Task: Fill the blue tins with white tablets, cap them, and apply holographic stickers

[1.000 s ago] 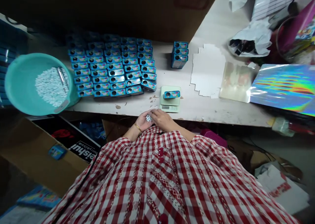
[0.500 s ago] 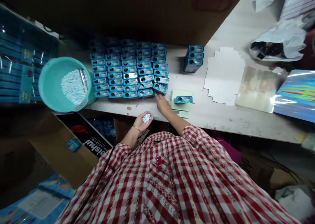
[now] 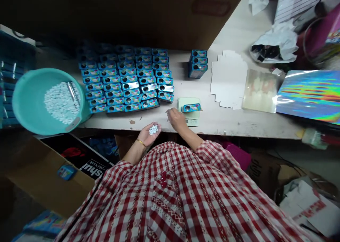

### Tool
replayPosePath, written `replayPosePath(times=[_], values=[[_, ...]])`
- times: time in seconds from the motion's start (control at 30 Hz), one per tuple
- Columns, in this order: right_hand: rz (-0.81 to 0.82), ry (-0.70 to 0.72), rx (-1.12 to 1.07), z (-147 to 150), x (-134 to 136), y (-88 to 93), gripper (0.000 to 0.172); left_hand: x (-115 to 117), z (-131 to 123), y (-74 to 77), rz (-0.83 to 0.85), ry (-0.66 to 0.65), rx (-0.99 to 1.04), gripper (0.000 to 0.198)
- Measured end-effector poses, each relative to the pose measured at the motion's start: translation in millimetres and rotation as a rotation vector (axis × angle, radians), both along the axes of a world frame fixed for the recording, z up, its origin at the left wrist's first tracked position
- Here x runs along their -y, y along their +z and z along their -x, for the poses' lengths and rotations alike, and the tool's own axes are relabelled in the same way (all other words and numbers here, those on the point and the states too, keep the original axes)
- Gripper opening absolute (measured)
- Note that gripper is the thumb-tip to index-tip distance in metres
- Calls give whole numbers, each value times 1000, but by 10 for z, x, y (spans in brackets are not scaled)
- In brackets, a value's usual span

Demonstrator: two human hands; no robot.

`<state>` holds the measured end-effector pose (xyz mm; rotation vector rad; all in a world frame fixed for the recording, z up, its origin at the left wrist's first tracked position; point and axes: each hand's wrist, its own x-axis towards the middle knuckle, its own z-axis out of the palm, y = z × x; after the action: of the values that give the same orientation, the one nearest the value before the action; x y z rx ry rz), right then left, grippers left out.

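In the cupped palm of my left hand lies a small heap of pale candies, near the table's front edge. My right hand is over the table just left of a small pale green scale, its fingers curled together; whether anything is between them I cannot make out. A blue tin lies across the scale's plate. Beyond my hands stand several rows of similar blue tins with dark round openings in their tops; a few openings show pale candies inside.
On the left stands a turquoise bucket with pale candies and a metal scoop. Three tins stand apart at the back, beside white card sheets. A large cardboard box overhangs the table's far side. An open carton sits below left.
My right hand has drawn back from the front corner tin, which now stands straighter in its row. My left hand still holds the candies. The whole view has shifted.
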<state>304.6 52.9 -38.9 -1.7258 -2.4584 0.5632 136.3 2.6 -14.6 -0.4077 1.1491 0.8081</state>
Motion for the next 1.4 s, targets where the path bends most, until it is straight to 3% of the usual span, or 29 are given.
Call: replayPosePath(times=[0.1,0.2,0.27,0.33,0.53,0.67,0.8,1.1,1.4], values=[[-249,-51,-111,-454,84,277,32,-134,-189,39,-63,-46,69,31],[-315,-82,-118,-769,36,395,30,-219,-371,69,-101,-82,115,31],[-322,-100,-128,-829,44,420,28,-235,-465,81,-111,-96,132,30],[-296,-64,-168,-762,133,443,27,-218,-532,88,-114,-108,157,28],[79,382,-54,-256,503,543,32,-4,-562,62,-33,-27,224,25],[222,542,-10,-134,561,546,28,216,-436,-1,53,-29,173,28],[249,626,-52,-135,578,506,25,323,-358,-16,49,-25,131,30],[150,472,-58,-191,522,525,23,78,-520,151,-34,-45,60,24],[-82,148,-284,-610,48,460,21,-432,-897,401,-236,-24,-83,14]])
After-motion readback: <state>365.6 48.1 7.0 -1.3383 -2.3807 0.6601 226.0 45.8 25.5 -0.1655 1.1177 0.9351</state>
